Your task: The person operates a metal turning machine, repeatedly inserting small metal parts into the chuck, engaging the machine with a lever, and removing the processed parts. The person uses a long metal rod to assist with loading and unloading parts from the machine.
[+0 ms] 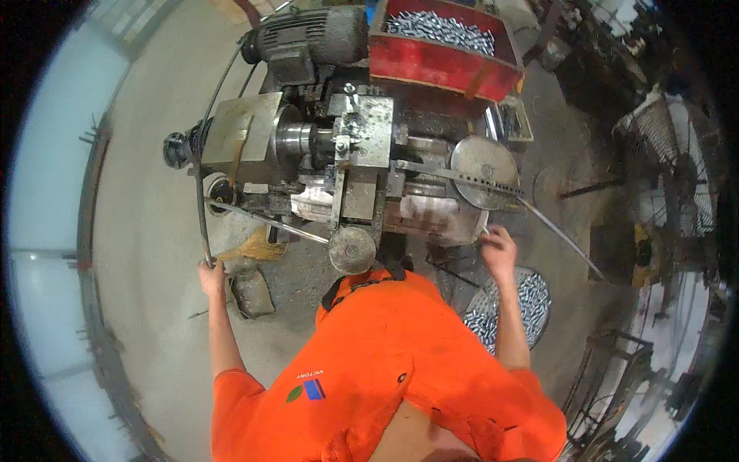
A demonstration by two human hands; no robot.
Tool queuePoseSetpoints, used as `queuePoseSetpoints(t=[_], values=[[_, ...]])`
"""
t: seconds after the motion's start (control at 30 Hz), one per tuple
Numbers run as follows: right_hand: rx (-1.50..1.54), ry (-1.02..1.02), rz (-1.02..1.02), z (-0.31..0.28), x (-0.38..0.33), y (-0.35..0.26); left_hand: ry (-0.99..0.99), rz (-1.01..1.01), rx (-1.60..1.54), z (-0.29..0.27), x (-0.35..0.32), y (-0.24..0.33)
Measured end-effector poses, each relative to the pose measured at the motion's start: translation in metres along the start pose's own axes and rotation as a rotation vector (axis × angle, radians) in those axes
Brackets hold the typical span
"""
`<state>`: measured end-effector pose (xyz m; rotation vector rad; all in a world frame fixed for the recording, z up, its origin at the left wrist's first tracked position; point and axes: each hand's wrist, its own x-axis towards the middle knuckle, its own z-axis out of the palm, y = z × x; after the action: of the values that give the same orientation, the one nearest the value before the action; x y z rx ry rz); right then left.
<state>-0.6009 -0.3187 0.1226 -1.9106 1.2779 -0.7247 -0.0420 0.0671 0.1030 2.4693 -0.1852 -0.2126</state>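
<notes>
A worn metal lathe-like machine (368, 192) stands in front of me, with a round steel spindle (294, 141) on its left part. My left hand (212, 276) is wrapped round the lower end of a long dark metal lever (203, 219) at the machine's left side. At the machine's right end, my right hand (499, 250) pinches a small shiny metal piece (486, 229), whose exact shape is hard to make out. Just above that hand sits a large round metal disc (485, 171); a smaller disc (352, 249) is close to my waist.
A red bin (443, 68) full of small shiny metal parts stands behind the machine, beside an electric motor (312, 37). Below my right forearm is a round container of similar parts (531, 304). A thin rod (562, 237) juts out right. A broom head (258, 246) lies at left.
</notes>
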Motion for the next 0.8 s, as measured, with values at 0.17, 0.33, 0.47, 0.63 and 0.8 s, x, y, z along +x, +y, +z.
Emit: queuePoseSetpoints(t=[0.17, 0.33, 0.47, 0.63, 0.8], values=[[0.026, -0.282, -0.641, 0.075, 0.109, -0.159, -0.09, 0.02, -0.125, 0.0, 0.002, -0.006], [-0.37, -0.445, -0.875, 0.176, 0.175, -0.248, -0.075, 0.18, 0.016, -0.012, -0.019, -0.004], [-0.599, -0.541, -0.797, 0.233, 0.19, -0.255, -0.096, 0.118, 0.129, -0.035, -0.059, -0.032], [-0.395, -0.556, -0.684, 0.255, 0.205, -0.238, -0.102, 0.055, 0.199, -0.05, -0.099, -0.029], [-0.288, -0.679, -0.575, 0.256, 0.201, -0.251, -0.096, -0.009, 0.225, -0.049, -0.091, -0.028]])
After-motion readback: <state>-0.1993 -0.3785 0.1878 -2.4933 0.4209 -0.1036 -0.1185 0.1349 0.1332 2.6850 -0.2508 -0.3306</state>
